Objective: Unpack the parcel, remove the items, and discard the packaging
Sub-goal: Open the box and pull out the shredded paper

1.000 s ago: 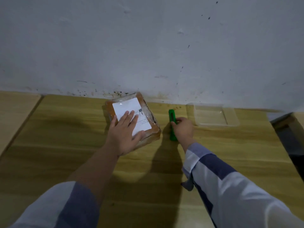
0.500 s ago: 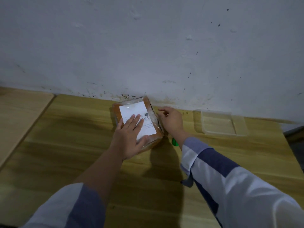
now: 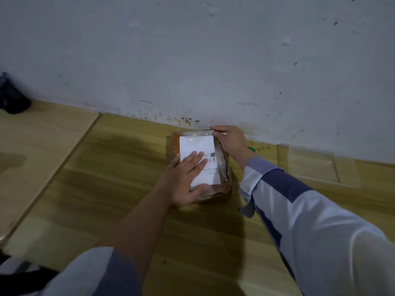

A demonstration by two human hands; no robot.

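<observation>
Left hand [image 3: 185, 180] flat, fingers spread, pressing parcel [image 3: 201, 165] onto table [image 3: 128, 189]; right hand [image 3: 232, 142] curled, gripping thin blade [image 3: 210, 129] at parcel's far edge

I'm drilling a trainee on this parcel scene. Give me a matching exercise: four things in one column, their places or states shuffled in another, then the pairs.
Things:
1. left hand
2. right hand
3. clear tray
4. dark object

Places or states:
A. far left, against the wall
B. pressed flat on the parcel's white label
C. lying right of the parcel, untouched
D. at the parcel's far right corner, holding a thin blade

Pairs: 1-B, 2-D, 3-C, 4-A
</observation>
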